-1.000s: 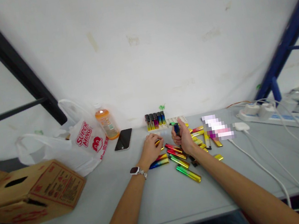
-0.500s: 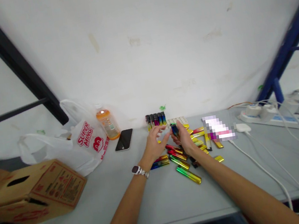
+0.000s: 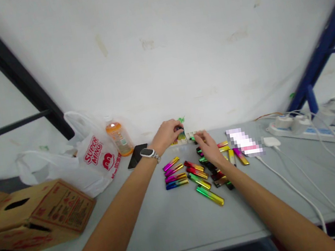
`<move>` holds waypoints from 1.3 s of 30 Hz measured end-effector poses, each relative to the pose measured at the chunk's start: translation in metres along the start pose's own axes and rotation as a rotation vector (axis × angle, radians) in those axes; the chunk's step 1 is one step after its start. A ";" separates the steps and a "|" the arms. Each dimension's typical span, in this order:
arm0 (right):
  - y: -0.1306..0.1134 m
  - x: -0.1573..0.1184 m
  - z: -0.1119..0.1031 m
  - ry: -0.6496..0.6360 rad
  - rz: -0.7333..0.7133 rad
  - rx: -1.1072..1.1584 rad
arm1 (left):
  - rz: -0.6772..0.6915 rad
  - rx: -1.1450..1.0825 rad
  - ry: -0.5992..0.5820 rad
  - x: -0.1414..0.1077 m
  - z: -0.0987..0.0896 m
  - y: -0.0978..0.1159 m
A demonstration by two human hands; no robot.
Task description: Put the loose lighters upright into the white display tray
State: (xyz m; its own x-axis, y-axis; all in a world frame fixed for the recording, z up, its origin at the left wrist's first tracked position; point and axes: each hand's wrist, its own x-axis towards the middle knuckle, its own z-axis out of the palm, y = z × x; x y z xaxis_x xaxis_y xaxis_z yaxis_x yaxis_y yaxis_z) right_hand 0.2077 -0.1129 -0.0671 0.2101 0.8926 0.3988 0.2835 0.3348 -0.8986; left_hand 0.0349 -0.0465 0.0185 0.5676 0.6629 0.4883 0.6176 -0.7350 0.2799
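My left hand (image 3: 169,134), with a watch on its wrist, is over the upright lighters (image 3: 180,135) in a pale tray (image 3: 191,136) near the wall. Its fingers are curled at the lighters' dark tops; what they pinch is too small to make out. Just right of the tray, my right hand (image 3: 206,142) has its fingers closed near the green end of a lighter (image 3: 193,139). Several shiny lighters or lighter sleeves, such as a green and gold one (image 3: 210,195), lie on the grey table (image 3: 177,225) below and between the hands.
A cardboard box (image 3: 54,211), a white plastic bag (image 3: 82,168) and an orange bottle (image 3: 119,138) are on the left. A dark phone (image 3: 134,156) lies partly under my left forearm. To the right are a blurred-out screen (image 3: 244,142), white cables and a power strip (image 3: 321,135).
My left hand has moved up and over the upright lighters. My right hand has shifted slightly right, and the dark-topped lighter it held upright no longer shows there.
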 end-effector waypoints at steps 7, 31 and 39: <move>0.012 0.001 -0.008 -0.073 -0.050 -0.235 | -0.054 0.225 -0.110 0.025 0.019 -0.022; -0.007 -0.012 -0.011 -0.384 -0.109 -0.714 | -0.127 -0.020 0.009 0.016 0.041 -0.041; -0.014 -0.014 -0.010 -0.523 -0.158 -0.853 | -0.207 -0.086 0.032 0.011 0.045 -0.047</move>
State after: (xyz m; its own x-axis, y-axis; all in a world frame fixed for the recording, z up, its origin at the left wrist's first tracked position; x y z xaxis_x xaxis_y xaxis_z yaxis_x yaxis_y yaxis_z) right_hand 0.2100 -0.1328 -0.0580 -0.2663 0.9454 0.1879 0.8893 0.3162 -0.3305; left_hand 0.0367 0.0023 -0.0266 0.4150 0.7972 0.4385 0.6697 -0.5939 0.4459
